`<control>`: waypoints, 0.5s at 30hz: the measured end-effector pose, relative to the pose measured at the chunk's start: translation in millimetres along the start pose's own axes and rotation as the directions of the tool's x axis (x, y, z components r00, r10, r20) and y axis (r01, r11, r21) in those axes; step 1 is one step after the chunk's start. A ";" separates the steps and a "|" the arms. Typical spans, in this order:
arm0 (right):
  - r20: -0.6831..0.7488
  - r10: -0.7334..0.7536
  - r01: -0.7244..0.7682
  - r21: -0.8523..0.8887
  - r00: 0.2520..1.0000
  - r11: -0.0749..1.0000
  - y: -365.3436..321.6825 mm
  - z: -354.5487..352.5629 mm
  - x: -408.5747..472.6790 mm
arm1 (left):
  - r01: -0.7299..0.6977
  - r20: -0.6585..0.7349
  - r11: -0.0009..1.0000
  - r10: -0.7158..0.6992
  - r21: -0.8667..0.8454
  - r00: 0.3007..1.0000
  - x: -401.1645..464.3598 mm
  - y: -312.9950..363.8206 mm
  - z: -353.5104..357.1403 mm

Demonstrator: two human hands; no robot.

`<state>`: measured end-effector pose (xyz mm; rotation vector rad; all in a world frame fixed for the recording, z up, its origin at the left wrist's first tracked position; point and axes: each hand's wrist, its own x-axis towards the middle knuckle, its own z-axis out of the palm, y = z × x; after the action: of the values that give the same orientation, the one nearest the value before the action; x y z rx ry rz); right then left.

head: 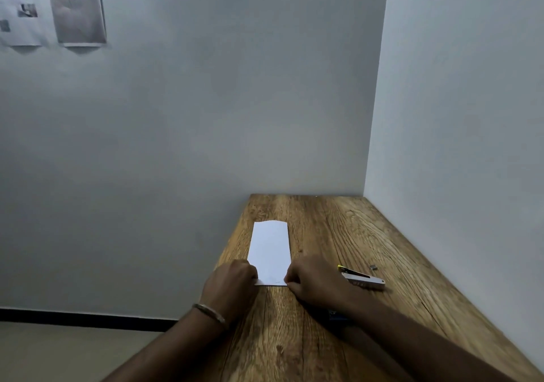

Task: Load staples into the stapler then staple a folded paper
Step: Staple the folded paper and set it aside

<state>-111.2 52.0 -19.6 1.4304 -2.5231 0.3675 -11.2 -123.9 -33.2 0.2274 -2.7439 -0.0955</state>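
Pinching the near end of the folded white paper (pixel 270 252) at both corners: left hand (pixel 232 283) curled on the near-left corner, right hand (pixel 312 283) curled on the near-right corner, sheet flat on the wooden table (pixel 368 234) and stretching away from both grips. Just right of the right-hand grip, apart from the knuckles, a silver stapler (pixel 363 280) with yellow tip. Slightly beyond that, a small strip of staples (pixel 374 267). On the left wrist, a metal bangle (pixel 209 312).

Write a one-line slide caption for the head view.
Both hands, left hand and right hand, pinch the near corners of a folded paper on a wooden table; the stapler lies alongside.
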 end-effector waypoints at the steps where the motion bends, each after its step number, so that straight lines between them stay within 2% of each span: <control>1: 0.014 -0.020 0.020 -0.038 1.000 0.999 -0.1 0.8 -0.7 | -0.021 0.018 0.999 0.020 0.036 1.000 -1.5 -0.7 1.0; 7: 0.124 -0.026 0.040 -0.112 0.992 0.993 3.3 2.7 10.5 | -0.042 0.086 0.990 0.031 0.131 0.996 5.1 -7.6 6.2; 12: 0.252 0.043 -0.013 -0.122 0.967 0.992 11.5 9.1 33.5 | 0.069 0.273 0.987 -0.107 0.148 0.956 29.8 -17.4 22.1; 15: 0.334 0.099 -0.066 -0.108 0.938 0.992 21.7 15.5 51.4 | 0.110 0.304 0.985 -0.147 0.134 0.941 49.2 -22.7 28.9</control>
<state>-156.8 16.3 -20.8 1.4616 -2.8318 0.0103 -63.8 -153.6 -43.9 0.4605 -3.0524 -0.0079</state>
